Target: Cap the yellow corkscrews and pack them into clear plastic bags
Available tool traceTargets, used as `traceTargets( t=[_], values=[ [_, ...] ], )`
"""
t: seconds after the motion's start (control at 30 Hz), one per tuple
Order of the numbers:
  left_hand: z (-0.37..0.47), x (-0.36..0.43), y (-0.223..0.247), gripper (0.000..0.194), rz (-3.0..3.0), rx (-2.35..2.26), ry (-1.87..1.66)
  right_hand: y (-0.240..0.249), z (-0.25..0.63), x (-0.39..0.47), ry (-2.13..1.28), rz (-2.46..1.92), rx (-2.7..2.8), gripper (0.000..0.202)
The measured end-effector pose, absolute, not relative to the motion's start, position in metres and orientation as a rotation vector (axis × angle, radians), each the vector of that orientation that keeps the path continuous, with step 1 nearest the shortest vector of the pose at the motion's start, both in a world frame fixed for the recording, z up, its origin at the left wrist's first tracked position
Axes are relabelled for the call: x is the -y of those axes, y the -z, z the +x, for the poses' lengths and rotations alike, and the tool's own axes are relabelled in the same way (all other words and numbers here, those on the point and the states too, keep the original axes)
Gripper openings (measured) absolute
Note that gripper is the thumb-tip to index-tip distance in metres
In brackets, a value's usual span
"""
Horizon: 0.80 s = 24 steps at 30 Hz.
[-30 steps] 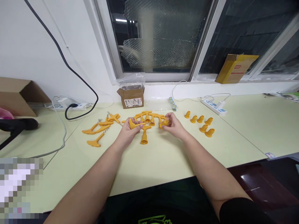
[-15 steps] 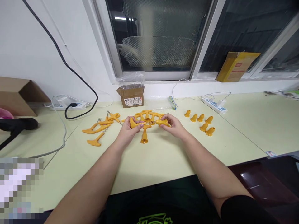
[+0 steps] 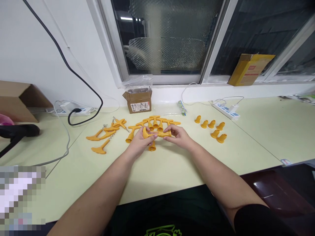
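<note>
My left hand [image 3: 138,143] is closed around the yellow T-shaped handle of a corkscrew [image 3: 145,133]. Between the fingers and thumb of my right hand [image 3: 180,137] is a yellow bell-shaped cap [image 3: 166,134]. The cap's narrow end meets the handle's shaft, and the metal spiral no longer shows between them. Just beyond my hands, several capped corkscrews [image 3: 155,120] stand in an arc, and one more capped corkscrew [image 3: 152,147] sits nearer, partly behind my hands. On the left lie several uncapped corkscrews [image 3: 100,149] with bare spirals; on the right several loose caps [image 3: 211,124] stand on the table.
A small cardboard box [image 3: 139,101] and a clear plastic bag [image 3: 167,108] lie by the wall. Power strips [image 3: 225,110] with cables stand at the back. A black object [image 3: 24,130] and larger carton [image 3: 14,98] occupy the left; a yellow box [image 3: 251,70] leans at the window.
The corkscrew and cap have come together, so the spiral between them is now hidden inside the cap. Both hands have moved slightly nearer to me, uncovering more of the arc behind.
</note>
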<state>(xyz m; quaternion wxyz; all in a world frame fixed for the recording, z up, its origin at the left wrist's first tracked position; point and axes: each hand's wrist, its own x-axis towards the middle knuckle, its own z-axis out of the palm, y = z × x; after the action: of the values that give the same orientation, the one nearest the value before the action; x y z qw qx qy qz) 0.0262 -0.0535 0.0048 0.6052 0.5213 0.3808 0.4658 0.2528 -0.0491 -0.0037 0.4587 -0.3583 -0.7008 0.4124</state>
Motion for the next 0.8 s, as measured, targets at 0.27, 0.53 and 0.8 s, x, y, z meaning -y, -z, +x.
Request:
traceTargets(
  t=[0.27,0.53,0.8],
  values=[
    [0.025,0.063,-0.013,0.054,1.578,-0.917,-1.173,-0.004,0.241,0.054,-1.707,-0.961,1.369,0.040],
    [0.021,0.062,-0.013,0.051,1.616,-0.841,-1.136,-0.009,0.247,0.056,-2.043,-1.027,1.272,0.031],
    [0.020,0.054,-0.017,0.057,1.428,-0.835,-1.220,-0.001,0.233,0.060,-1.239,-0.917,1.558,0.032]
  ],
)
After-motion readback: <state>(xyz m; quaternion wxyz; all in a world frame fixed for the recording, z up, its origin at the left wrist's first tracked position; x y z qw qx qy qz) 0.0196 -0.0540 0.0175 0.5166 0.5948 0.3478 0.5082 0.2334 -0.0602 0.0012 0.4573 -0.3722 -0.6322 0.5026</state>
